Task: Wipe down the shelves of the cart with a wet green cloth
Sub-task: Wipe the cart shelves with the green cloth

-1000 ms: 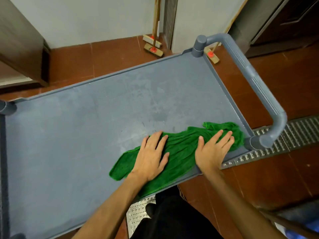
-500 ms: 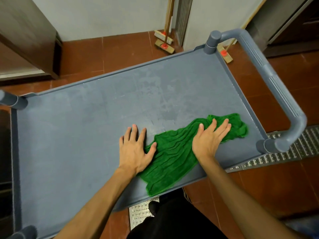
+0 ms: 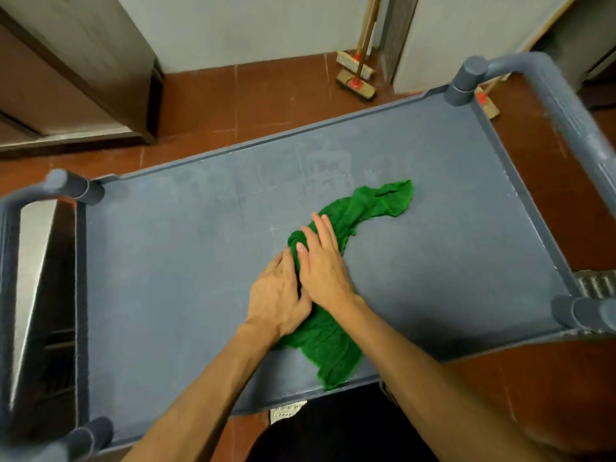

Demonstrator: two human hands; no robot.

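The grey cart's top shelf (image 3: 173, 261) fills the middle of the view. A green cloth (image 3: 363, 208) lies on it in a long bunched strip, running from the near edge up toward the far right. My left hand (image 3: 276, 295) and my right hand (image 3: 323, 265) sit side by side on the cloth's middle. The left hand's fingers curl into the fabric and grip it. The right hand presses down with its fingers mostly straight, partly over the left hand. The middle of the cloth is hidden under both hands.
Grey tubular handles rise at the cart's right end (image 3: 566, 105) and left end (image 3: 20, 208). Brooms (image 3: 356, 71) lean on the far wall. A dark cabinet (image 3: 76, 68) stands at the far left. A metal floor drain grate (image 3: 596, 281) shows at the right. The floor is red tile.
The cloth has slid left from the cart's right end toward the middle and bunched up. My two hands, apart before, have come together on its centre.
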